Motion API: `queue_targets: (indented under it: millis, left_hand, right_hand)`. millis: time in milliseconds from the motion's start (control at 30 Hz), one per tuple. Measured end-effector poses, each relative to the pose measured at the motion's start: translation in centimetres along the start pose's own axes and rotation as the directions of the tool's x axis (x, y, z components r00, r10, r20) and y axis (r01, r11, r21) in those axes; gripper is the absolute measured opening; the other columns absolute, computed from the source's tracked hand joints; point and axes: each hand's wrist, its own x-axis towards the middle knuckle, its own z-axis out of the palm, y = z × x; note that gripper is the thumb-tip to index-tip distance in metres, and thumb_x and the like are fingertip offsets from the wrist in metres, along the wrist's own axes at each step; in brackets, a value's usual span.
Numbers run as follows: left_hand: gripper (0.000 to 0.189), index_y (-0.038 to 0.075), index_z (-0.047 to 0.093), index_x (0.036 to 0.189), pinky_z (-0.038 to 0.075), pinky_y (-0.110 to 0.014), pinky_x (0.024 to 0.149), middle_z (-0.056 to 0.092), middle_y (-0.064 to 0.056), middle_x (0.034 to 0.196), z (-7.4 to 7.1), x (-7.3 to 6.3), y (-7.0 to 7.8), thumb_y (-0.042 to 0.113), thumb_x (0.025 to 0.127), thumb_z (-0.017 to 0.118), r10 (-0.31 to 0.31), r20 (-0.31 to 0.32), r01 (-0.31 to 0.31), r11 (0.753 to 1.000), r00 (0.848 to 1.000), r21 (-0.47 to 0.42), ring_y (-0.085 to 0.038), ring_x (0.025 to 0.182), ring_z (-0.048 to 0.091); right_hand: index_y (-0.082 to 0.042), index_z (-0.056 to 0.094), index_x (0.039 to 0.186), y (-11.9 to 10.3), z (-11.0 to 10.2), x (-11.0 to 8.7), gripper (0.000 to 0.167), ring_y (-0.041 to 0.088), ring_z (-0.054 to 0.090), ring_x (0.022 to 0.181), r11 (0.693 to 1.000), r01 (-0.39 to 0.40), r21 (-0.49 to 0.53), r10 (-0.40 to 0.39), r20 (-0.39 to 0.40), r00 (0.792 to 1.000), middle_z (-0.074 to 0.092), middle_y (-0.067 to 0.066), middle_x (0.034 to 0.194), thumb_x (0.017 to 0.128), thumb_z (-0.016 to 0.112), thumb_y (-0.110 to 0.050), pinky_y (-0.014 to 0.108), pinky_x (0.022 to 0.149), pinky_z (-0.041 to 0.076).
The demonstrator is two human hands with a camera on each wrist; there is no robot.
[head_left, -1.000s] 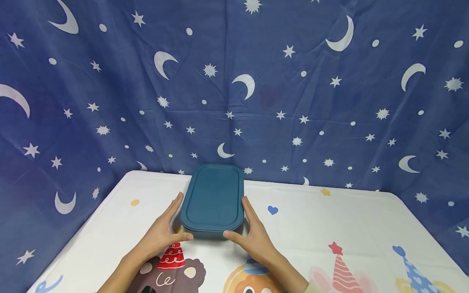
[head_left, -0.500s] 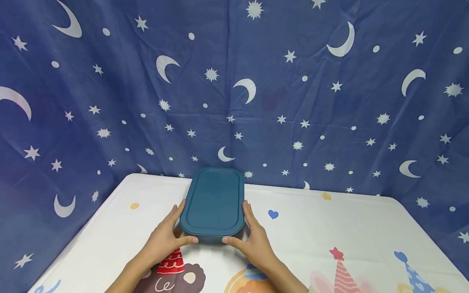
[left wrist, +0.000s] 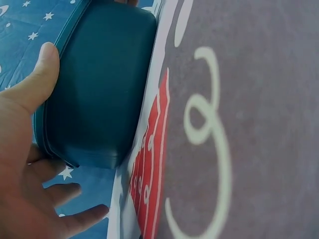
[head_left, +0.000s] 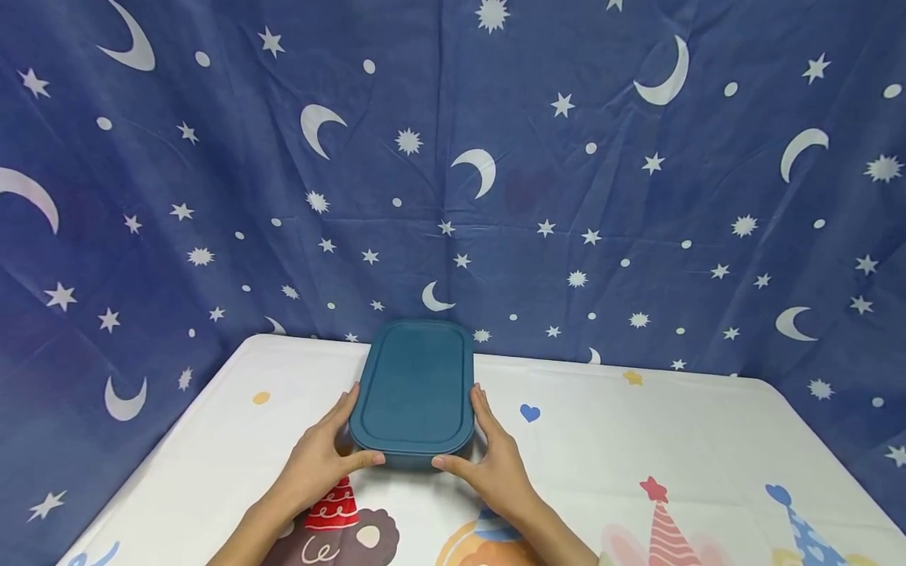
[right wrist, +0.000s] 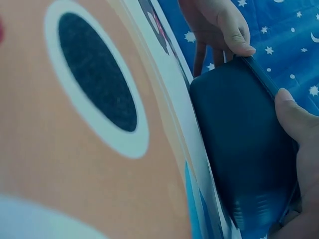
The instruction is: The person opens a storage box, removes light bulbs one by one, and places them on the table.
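Observation:
A dark teal food container [head_left: 413,385] with rounded corners and a fitted lid lies on the table, its long sides pointing away from me. My left hand [head_left: 316,462] holds its near left corner, thumb on the front rim and fingers along the side. At the near right corner, my right hand [head_left: 501,469] grips in the same way. In the left wrist view the left thumb presses the lid's edge beside the smooth container wall [left wrist: 102,84], with the lower fingers spread. Both thumbs show at the lid's rim in the right wrist view, above the container's front wall [right wrist: 244,139].
A white tablecloth [head_left: 623,440] printed with party-hat animals covers the table. Directly behind the container hangs a dark blue curtain [head_left: 524,189] with moons and stars, which also runs along the left side.
Both hands have closed in on the container's near corners, the left thumb sliding right along the front rim. The container stays in place; the head view has shifted slightly.

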Motion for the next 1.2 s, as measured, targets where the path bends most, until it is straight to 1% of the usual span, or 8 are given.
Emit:
queue_targets:
  millis: [200,433,600,733,900,1000,1100,1200]
  left_hand:
    - [0.108,0.014,0.024,0.153,0.028,-0.063,0.103,0.026,-0.022,0.151,-0.7,-0.1,0.0,0.057,0.069,0.077,0.002,-0.006,-0.002,1.0,1.0,-0.029,-0.043,0.135,0.028]
    - [0.106,0.018,0.021,0.154,0.027,-0.062,0.104,0.027,-0.018,0.153,-2.6,-0.3,0.1,0.053,0.072,0.078,0.004,-0.014,-0.005,0.999,1.0,-0.034,-0.043,0.136,0.027]
    - [0.103,0.025,0.017,0.154,0.026,-0.062,0.105,0.024,-0.015,0.155,-3.8,-0.6,-0.3,0.047,0.074,0.079,0.009,-0.015,-0.01,0.999,1.0,-0.052,-0.042,0.137,0.025]
    - [0.1,0.032,0.018,0.153,0.03,-0.065,0.1,0.031,-0.014,0.152,-4.8,-1.0,-0.8,0.039,0.076,0.081,0.027,-0.04,-0.03,0.996,0.999,-0.085,-0.044,0.133,0.033]
    - [0.097,0.031,0.021,0.153,0.036,-0.065,0.093,0.037,-0.014,0.149,-5.9,-1.6,-1.6,0.031,0.077,0.082,0.045,-0.06,-0.052,0.992,0.997,-0.116,-0.046,0.123,0.045]
    - [0.097,0.029,0.022,0.153,0.039,-0.062,0.093,0.037,-0.014,0.149,-6.6,-2.0,-2.2,0.027,0.077,0.082,0.045,-0.065,-0.053,0.991,0.997,-0.121,-0.045,0.121,0.047]
    - [0.096,0.027,0.022,0.153,0.041,-0.055,0.093,0.035,-0.012,0.15,-7.1,-2.2,-2.9,0.024,0.077,0.082,0.045,-0.071,-0.053,0.992,0.996,-0.116,-0.042,0.122,0.047]
    - [0.096,0.026,0.023,0.153,0.044,-0.041,0.092,0.035,-0.011,0.15,-7.6,-2.5,-3.5,0.022,0.078,0.081,0.053,-0.079,-0.061,0.992,0.995,-0.11,-0.04,0.121,0.048]
  right_hand:
    - [-0.016,0.019,0.154,-0.9,0.0,0.3,0.112,0.013,0.01,0.143,0.999,0.037,-0.016,-0.037,-0.02,0.999,0.011,-0.008,0.157,0.068,0.081,-0.051,0.045,0.113,0.018]
    - [-0.016,0.018,0.154,-2.6,0.5,0.9,0.11,0.013,0.012,0.142,0.996,0.08,-0.049,-0.081,-0.011,0.997,0.012,-0.002,0.159,0.07,0.078,-0.054,0.044,0.112,0.022]
    - [-0.017,0.018,0.154,-3.8,1.2,1.3,0.11,0.013,0.013,0.142,0.996,0.081,-0.041,-0.082,-0.007,0.997,0.011,-0.008,0.158,0.07,0.079,-0.054,0.046,0.112,0.022]
    - [-0.018,0.017,0.154,-4.8,2.0,1.6,0.11,0.013,0.012,0.143,0.996,0.086,-0.015,-0.086,0.0,0.996,0.008,-0.014,0.157,0.07,0.079,-0.053,0.047,0.112,0.021]
    - [-0.017,0.018,0.154,-5.8,3.2,1.9,0.11,0.011,0.012,0.143,0.995,0.097,-0.008,-0.097,0.001,0.995,0.011,-0.009,0.158,0.07,0.08,-0.05,0.048,0.112,0.023]
    - [-0.017,0.017,0.154,-6.3,4.0,2.0,0.109,0.011,0.012,0.143,0.995,0.096,-0.007,-0.096,0.012,0.995,0.012,-0.007,0.158,0.071,0.081,-0.049,0.047,0.111,0.024]
    - [-0.016,0.018,0.154,-6.9,4.7,2.2,0.108,0.014,0.013,0.143,0.997,0.079,-0.004,-0.079,0.023,0.997,0.013,-0.007,0.158,0.071,0.081,-0.049,0.048,0.111,0.024]
    - [-0.016,0.019,0.154,-7.4,5.4,2.2,0.108,0.017,0.013,0.143,0.998,0.054,-0.011,-0.054,0.03,0.998,0.013,-0.008,0.158,0.071,0.08,-0.05,0.052,0.11,0.024]
